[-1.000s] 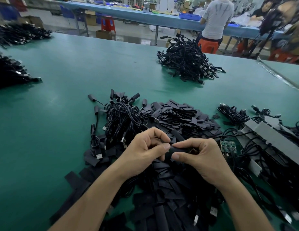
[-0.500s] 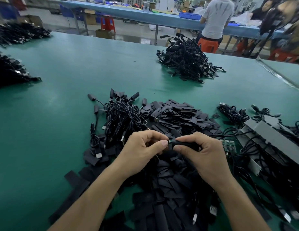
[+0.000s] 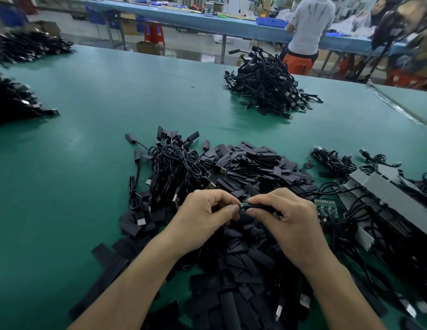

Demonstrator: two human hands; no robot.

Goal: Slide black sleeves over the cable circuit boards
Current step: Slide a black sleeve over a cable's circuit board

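Note:
My right hand pinches a black sleeve held level above the pile. A small green tip of a circuit board pokes out of the sleeve's left end. My left hand has its thumb and fingers curled at that tip; what it grips is hidden. Below both hands lies a heap of flat black sleeves. A tangle of black cables sits just beyond my left hand. A bare green circuit board lies right of my right hand.
Grey trays with cables stand at the right. A finished cable pile sits far across the green table. More cable heaps lie at the left edge. A person in a white shirt stands at a far bench.
Both hands have lifted a little away from me. The sleeve, thick and rounded between the thumbs a second ago, now sits further along with a green board tip showing at its left end.

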